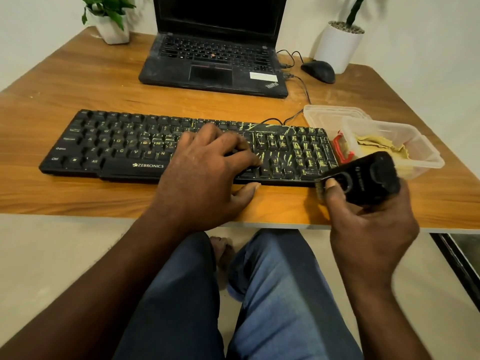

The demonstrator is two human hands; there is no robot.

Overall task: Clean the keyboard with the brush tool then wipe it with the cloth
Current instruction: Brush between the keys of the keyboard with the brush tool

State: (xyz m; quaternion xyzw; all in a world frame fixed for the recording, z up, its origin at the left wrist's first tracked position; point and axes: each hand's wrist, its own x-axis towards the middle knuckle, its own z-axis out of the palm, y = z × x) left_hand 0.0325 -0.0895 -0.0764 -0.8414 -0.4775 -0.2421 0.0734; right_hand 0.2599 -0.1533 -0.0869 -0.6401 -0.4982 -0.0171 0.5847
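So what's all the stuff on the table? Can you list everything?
keyboard: one, black, yellow streaks on its right half, front of table
laptop: one, black, open, behind keyboard
mouse: one, black, right of laptop
plants: two, green in white pots, back corners
boxes: two, clear plastic, right of keyboard
cloth: one, yellowish, in nearer box
table: one, brown wood
brush: one, black, in right hand
left hand: resting on keyboard
right hand: holding brush at keyboard's right end

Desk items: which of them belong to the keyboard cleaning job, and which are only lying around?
For the job: keyboard, brush tool in the right hand, cloth in the plastic container, left hand resting on the keys.

Lying about: laptop, mouse, two potted plants.
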